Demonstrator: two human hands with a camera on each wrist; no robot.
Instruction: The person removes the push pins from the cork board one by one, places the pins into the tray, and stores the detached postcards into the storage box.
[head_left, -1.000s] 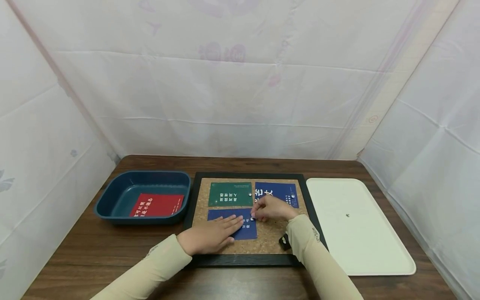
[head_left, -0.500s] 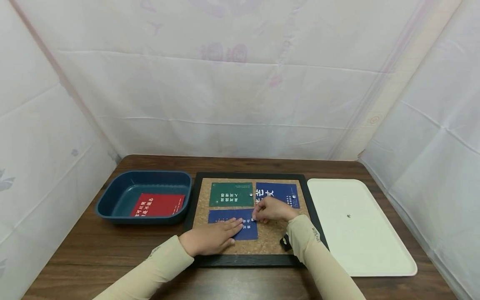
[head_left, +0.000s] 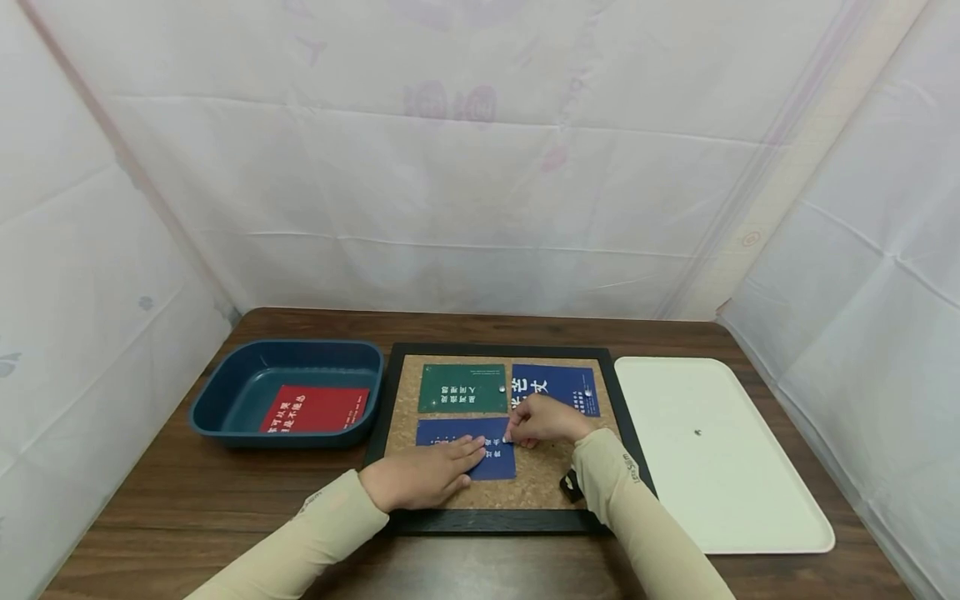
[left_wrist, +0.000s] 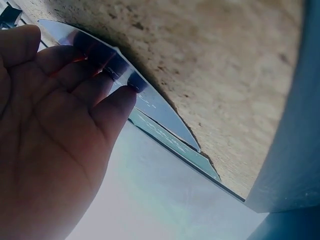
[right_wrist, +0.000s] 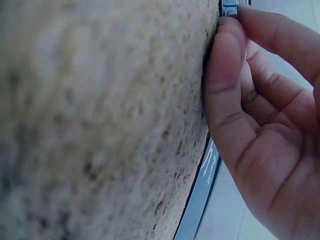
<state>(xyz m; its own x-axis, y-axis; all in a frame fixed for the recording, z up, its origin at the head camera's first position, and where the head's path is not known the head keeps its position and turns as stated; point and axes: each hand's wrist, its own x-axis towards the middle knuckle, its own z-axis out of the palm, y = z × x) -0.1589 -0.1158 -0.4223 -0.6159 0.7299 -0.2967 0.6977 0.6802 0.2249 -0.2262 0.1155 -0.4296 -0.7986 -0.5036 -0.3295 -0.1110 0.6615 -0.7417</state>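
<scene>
1. The left hand [head_left: 423, 475] lies flat with fingers extended, gripping nothing; its fingertips rest on the near card [head_left: 498, 468], which is blue and lies on the cork board [head_left: 525, 497].
2. The right hand [head_left: 546, 418] pinches a small pale pin [head_left: 506, 440] between thumb and forefinger, at the near card's right edge, just right of the left fingertips. Whether the point has entered the cork cannot be told.
3. Just beyond the right hand is a second blue card [head_left: 558, 385]; beyond it and to its left is a green card [head_left: 462, 388]. Each shows a pin head.
4. The step in hand looks to be pinning the near card.
5. The next move seems to call for a straight push from the right hand, the left bracing the card, before the pinch is released.
6. Beyond the left hand, to its left, a red card [head_left: 322, 408] lies unpinned in a tub [head_left: 288, 441]. Right of the right hand is a white tray [head_left: 720, 475], bearing something too small to identify.
</scene>
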